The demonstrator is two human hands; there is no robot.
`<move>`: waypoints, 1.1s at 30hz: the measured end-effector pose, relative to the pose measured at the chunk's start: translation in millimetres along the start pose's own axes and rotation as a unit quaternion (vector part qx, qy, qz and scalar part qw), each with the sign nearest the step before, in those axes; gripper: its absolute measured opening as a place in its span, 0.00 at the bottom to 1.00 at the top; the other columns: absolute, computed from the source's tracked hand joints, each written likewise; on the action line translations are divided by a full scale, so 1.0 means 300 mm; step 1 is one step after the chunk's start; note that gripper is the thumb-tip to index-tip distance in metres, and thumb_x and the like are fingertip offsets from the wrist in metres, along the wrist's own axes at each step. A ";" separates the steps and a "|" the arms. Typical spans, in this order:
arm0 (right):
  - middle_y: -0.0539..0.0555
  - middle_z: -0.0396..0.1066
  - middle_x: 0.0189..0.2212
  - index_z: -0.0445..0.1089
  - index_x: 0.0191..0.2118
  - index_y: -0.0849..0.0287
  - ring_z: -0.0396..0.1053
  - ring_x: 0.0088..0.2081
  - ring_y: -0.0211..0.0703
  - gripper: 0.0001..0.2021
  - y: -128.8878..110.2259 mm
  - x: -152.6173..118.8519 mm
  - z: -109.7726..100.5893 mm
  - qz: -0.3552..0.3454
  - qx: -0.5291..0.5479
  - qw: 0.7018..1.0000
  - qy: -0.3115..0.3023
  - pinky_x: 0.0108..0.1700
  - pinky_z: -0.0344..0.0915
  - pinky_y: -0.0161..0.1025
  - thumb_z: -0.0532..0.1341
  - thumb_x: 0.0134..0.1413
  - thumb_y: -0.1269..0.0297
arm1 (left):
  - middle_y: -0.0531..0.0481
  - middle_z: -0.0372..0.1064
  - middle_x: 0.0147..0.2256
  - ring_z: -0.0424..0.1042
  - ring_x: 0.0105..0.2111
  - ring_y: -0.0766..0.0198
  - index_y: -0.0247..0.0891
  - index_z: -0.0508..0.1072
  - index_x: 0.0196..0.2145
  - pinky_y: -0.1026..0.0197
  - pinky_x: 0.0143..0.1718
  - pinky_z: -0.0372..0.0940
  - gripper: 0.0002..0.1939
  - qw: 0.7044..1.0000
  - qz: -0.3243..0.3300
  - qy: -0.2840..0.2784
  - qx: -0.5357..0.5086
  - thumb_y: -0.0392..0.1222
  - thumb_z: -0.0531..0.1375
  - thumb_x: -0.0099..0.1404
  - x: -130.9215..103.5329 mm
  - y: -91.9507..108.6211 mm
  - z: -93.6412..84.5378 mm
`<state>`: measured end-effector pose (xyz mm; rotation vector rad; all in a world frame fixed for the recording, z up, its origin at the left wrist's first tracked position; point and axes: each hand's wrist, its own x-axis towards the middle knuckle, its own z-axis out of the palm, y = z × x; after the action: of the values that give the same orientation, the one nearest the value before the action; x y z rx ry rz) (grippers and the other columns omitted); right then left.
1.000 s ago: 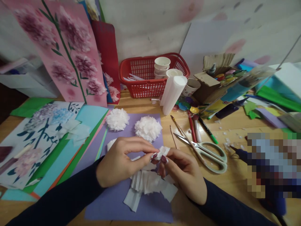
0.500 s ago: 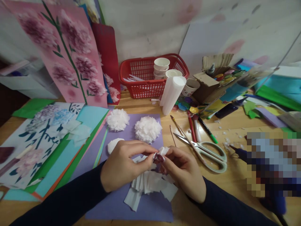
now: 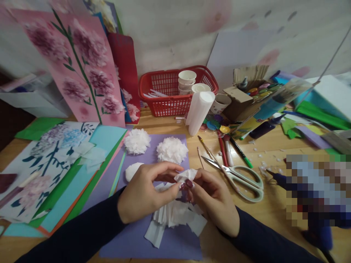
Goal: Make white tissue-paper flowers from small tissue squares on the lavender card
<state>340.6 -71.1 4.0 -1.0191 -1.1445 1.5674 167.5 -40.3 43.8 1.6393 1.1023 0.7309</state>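
Between my two hands is a crumpled piece of white tissue paper (image 3: pixel 185 175). My left hand (image 3: pixel 149 191) pinches its left side with thumb and fingers. My right hand (image 3: pixel 215 199) grips it from the right, thumb tip close to the left thumb. Beneath them, cut tissue squares (image 3: pixel 175 213) lie in a loose pile on a purple sheet (image 3: pixel 153 250). Two fluffy white paper pompoms (image 3: pixel 172 149) rest on that sheet beyond my hands. A smooth white round piece (image 3: pixel 132 171) sits partly hidden behind my left hand.
Scissors (image 3: pixel 241 180) lie right of my hands, near brushes and a green-tipped marker (image 3: pixel 241 151). A tissue roll (image 3: pixel 201 113) stands before a red basket (image 3: pixel 164 106) with paper cups. Coloured sheets (image 3: pixel 65 197) and a floral picture (image 3: pixel 82 69) occupy the left. A glue gun (image 3: pixel 320 233), partly pixelated, is at right.
The tissue piece between my fingers has spread wider and shows more above the thumbs. My fingers have shifted slightly around it. The view has tilted a little.
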 end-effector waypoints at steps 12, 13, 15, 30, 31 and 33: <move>0.59 0.68 0.42 0.59 0.20 0.59 0.66 0.46 0.49 0.14 -0.030 0.012 -0.008 -0.077 -0.032 0.995 0.053 0.46 0.64 0.42 0.63 0.51 0.63 | 0.53 0.74 0.27 0.74 0.29 0.66 0.35 0.73 0.30 0.68 0.31 0.69 0.05 0.988 -0.034 0.141 -0.043 0.38 0.62 0.55 0.032 -0.043 -0.032; 0.59 0.69 0.39 0.58 0.20 0.59 0.68 0.42 0.48 0.15 -0.029 0.012 -0.007 -0.063 0.004 0.997 0.043 0.42 0.67 0.42 0.63 0.50 0.64 | 0.52 0.73 0.26 0.73 0.28 0.67 0.35 0.72 0.28 0.68 0.29 0.69 0.05 0.988 -0.042 0.144 -0.046 0.39 0.63 0.54 0.032 -0.040 -0.032; 0.54 0.68 0.30 0.56 0.21 0.59 0.69 0.27 0.39 0.14 -0.024 0.013 -0.005 -0.018 0.084 0.996 0.016 0.27 0.68 0.36 0.63 0.48 0.64 | 0.52 0.71 0.24 0.70 0.25 0.68 0.34 0.71 0.26 0.68 0.26 0.67 0.07 0.987 -0.064 0.136 -0.051 0.40 0.65 0.53 0.031 -0.035 -0.030; 0.43 0.52 0.17 0.61 0.25 0.59 0.46 0.18 0.29 0.11 -0.045 -0.008 -0.002 0.076 -0.029 0.996 -0.037 0.19 0.44 0.28 0.64 0.44 0.63 | 0.58 0.61 0.18 0.58 0.18 0.73 0.35 0.65 0.19 0.70 0.18 0.54 0.14 0.997 -0.071 -0.011 0.037 0.42 0.66 0.50 0.004 -0.011 -0.004; 0.43 0.52 0.18 0.61 0.25 0.59 0.46 0.19 0.30 0.12 -0.047 -0.010 0.001 0.071 -0.059 0.995 -0.032 0.19 0.44 0.29 0.66 0.44 0.62 | 0.57 0.62 0.18 0.59 0.19 0.73 0.35 0.65 0.19 0.70 0.19 0.56 0.13 0.997 -0.054 -0.012 0.055 0.42 0.66 0.51 0.001 -0.010 -0.002; 0.43 0.51 0.17 0.62 0.25 0.60 0.45 0.19 0.30 0.13 -0.047 -0.011 0.005 0.067 -0.093 0.993 -0.021 0.19 0.42 0.30 0.66 0.45 0.59 | 0.57 0.63 0.18 0.61 0.19 0.72 0.35 0.66 0.19 0.69 0.20 0.57 0.12 0.996 -0.023 -0.013 0.087 0.40 0.65 0.52 -0.005 -0.009 0.002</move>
<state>342.9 -72.6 18.4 -1.2130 -1.2912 1.6159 166.5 -41.6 41.3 1.7576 1.2096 0.5951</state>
